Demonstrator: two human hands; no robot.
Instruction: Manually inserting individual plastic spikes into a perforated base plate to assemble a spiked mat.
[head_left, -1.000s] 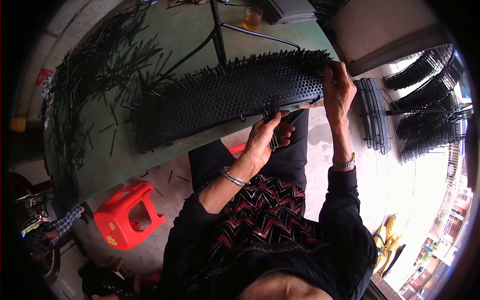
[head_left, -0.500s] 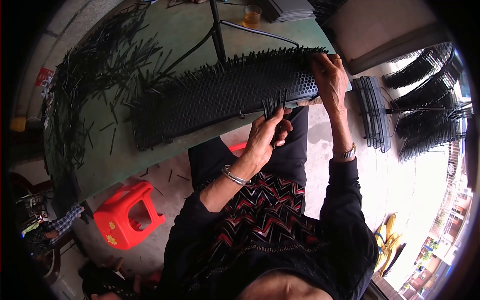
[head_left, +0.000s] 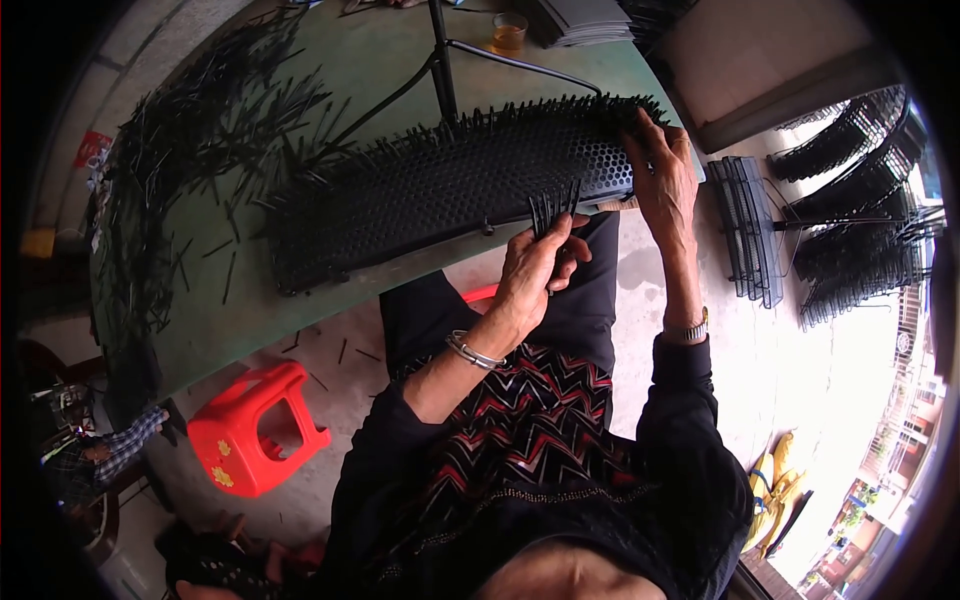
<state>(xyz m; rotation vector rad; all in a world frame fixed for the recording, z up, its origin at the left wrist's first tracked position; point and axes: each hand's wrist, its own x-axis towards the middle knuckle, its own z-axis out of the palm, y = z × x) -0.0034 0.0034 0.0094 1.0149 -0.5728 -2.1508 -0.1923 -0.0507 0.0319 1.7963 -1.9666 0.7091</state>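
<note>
Black perforated metal or plastic, the curved panel (head_left: 420, 190) spans the near edge of a green tabletop (head_left: 215, 320), where a person works with bare hands. Its far side bristles with a row of upright dark strips (head_left: 500, 118). The left hand (head_left: 530, 270), curled closed in front of the panel, grips a small bundle of loose strips (head_left: 545, 210). The right hand (head_left: 665, 180) is at the panel's right end, fingers bent and partly closed among the bristles; whether they pinch a strip cannot be told. A second ago the bundle hung lower through the left fist; now its tips fan up over the panel's near edge, which appears to put the supply closer to the working fingers. A heap of strips (head_left: 215, 115) covers the tabletop's left, and a red stool (head_left: 240, 440) stands below.
</note>
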